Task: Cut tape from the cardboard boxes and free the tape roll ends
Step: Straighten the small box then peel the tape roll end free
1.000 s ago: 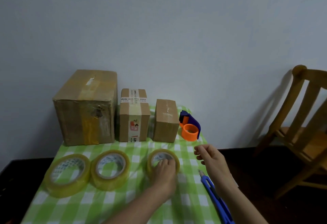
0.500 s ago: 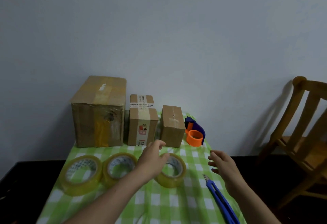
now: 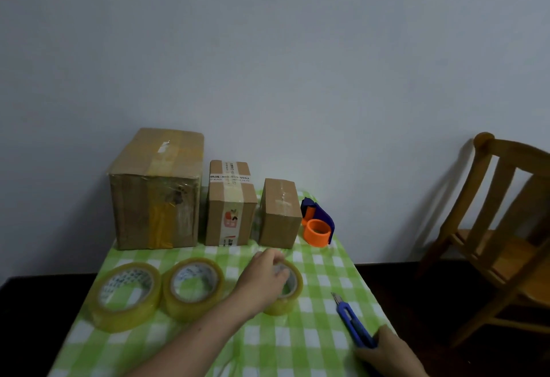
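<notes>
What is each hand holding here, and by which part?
The left hand grips the smallest tape roll by its top rim; the right hand holds the knife by its handle's rear end.

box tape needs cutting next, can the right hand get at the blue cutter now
Probably yes: the right hand is at the handle end of the blue cutter, and nothing covers it; the left hand grips the small tape roll, well aside.

The left forearm (image 3: 190,338) reaches diagonally from the lower edge toward the upper right. The left hand (image 3: 263,277) lies palm-down, its fingers curled over the rim of the small tape roll (image 3: 293,293). The right hand (image 3: 387,353) sits low at the right, back upward, fingers closed around the near end of the blue utility knife (image 3: 348,317).
</notes>
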